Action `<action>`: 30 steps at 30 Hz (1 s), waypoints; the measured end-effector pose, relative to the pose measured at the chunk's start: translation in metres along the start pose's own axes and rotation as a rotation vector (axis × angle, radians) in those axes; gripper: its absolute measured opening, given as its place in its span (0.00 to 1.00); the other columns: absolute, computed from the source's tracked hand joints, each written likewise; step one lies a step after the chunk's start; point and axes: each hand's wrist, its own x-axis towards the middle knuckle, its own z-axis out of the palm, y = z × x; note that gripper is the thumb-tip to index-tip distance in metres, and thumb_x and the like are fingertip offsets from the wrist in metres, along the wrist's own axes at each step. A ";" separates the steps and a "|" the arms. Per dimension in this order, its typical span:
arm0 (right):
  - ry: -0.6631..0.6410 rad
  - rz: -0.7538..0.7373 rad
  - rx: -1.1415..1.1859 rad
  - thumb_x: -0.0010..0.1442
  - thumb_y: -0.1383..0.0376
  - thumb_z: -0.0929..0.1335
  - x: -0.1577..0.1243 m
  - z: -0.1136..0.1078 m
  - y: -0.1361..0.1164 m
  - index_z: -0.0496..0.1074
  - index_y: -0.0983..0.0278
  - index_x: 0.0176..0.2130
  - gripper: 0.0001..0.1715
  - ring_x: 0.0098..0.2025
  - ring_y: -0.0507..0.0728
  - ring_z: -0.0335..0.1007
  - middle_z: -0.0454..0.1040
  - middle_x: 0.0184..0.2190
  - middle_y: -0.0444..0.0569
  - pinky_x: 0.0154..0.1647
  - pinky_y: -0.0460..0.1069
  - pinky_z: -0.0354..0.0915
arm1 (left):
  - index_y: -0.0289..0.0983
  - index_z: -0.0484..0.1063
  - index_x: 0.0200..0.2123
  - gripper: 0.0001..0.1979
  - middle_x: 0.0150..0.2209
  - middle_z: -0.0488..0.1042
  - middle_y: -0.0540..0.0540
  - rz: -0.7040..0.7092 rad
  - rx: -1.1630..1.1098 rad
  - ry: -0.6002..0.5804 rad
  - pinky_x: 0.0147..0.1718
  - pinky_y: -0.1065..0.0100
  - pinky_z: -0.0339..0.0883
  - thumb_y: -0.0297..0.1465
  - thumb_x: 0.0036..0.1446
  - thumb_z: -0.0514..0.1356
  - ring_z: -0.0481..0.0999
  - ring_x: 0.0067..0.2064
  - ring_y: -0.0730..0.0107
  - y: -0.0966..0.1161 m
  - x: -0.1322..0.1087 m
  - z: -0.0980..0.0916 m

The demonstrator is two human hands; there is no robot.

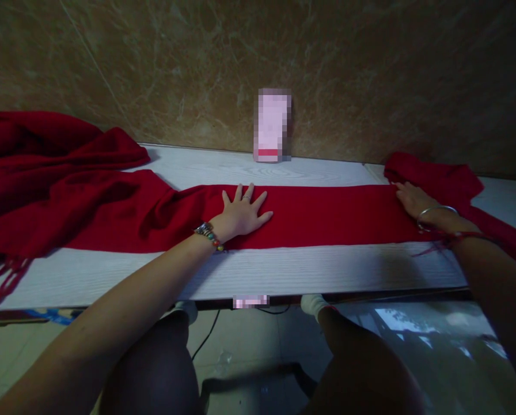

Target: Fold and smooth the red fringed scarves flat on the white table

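A long red scarf [327, 216] lies stretched flat across a white wood-grain table [284, 271]. My left hand [243, 214] rests palm down on its middle, fingers spread; a beaded bracelet is on that wrist and a ring on one finger. My right hand [411, 199] lies flat on the scarf farther right, fingers pointing left, with a silver bangle and a red string on the wrist. The scarf's left end is bunched in loose folds [46, 173], and fringe [3, 282] hangs over the table's front edge. Its right end [439, 173] is rumpled beyond my right hand.
A pixelated pink upright object [272, 125] stands against the brown marble wall [327, 69] behind the table. Below the table edge are my knees, white socks, a black cable [206, 340] and a glossy tiled floor [435, 346].
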 end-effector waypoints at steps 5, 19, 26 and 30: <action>-0.128 -0.190 0.186 0.66 0.61 0.49 -0.019 -0.019 -0.080 0.52 0.67 0.65 0.32 0.68 0.61 0.41 0.47 0.67 0.56 0.64 0.60 0.46 | 0.44 0.43 0.67 0.32 0.69 0.38 0.42 0.009 0.022 0.016 0.59 0.35 0.38 0.49 0.63 0.38 0.36 0.67 0.43 -0.001 0.000 0.001; -0.148 -0.342 0.354 0.65 0.55 0.51 -0.069 -0.041 -0.157 0.48 0.57 0.66 0.32 0.68 0.63 0.37 0.44 0.68 0.48 0.63 0.67 0.46 | 0.43 0.43 0.67 0.32 0.69 0.38 0.41 0.019 0.013 0.012 0.59 0.35 0.39 0.49 0.63 0.38 0.38 0.67 0.43 0.000 -0.002 -0.003; -0.173 -0.401 0.233 0.65 0.58 0.53 -0.097 -0.048 -0.211 0.51 0.54 0.65 0.30 0.68 0.63 0.40 0.48 0.67 0.47 0.63 0.68 0.45 | 0.42 0.46 0.66 0.32 0.68 0.40 0.40 0.038 -0.006 0.068 0.59 0.36 0.40 0.49 0.63 0.39 0.40 0.67 0.42 -0.003 -0.002 0.001; -0.143 -0.371 0.228 0.66 0.58 0.53 -0.097 -0.044 -0.209 0.53 0.53 0.64 0.29 0.67 0.61 0.42 0.50 0.67 0.46 0.63 0.66 0.46 | 0.42 0.49 0.65 0.29 0.68 0.45 0.42 0.098 0.014 0.122 0.60 0.40 0.43 0.46 0.65 0.39 0.43 0.67 0.46 -0.015 -0.007 0.006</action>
